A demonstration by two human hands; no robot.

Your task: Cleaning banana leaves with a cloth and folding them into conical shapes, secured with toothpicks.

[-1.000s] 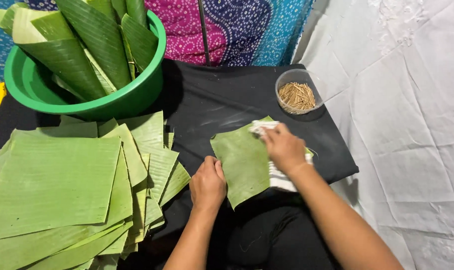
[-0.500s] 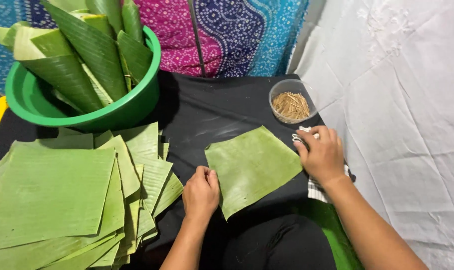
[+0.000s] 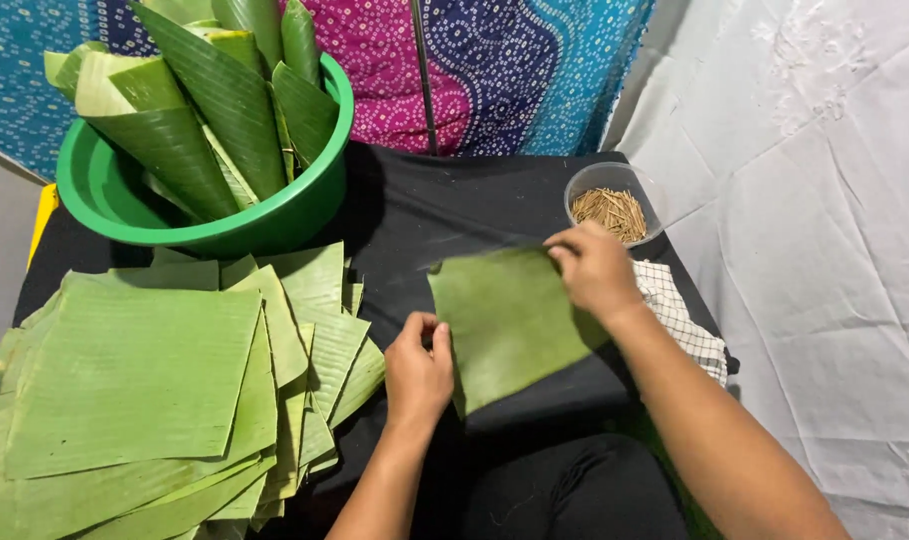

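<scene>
A single square piece of banana leaf [image 3: 509,320] lies flat on the black table [image 3: 424,210]. My left hand [image 3: 419,368] pinches its near left edge. My right hand [image 3: 594,268] grips its far right corner with curled fingers. A checked cloth [image 3: 679,315] lies under my right wrist, just right of the leaf.
A stack of cut banana leaf squares [image 3: 144,390] covers the left side of the table. A green basin [image 3: 209,215] at the back left holds several rolled leaf cones. A small clear bowl of short wooden sticks [image 3: 609,208] stands at the back right. White cloth [image 3: 824,250] hangs to the right.
My right hand left the checked cloth and moved left onto the leaf's far right corner. My left hand stays at the leaf's near left edge.
</scene>
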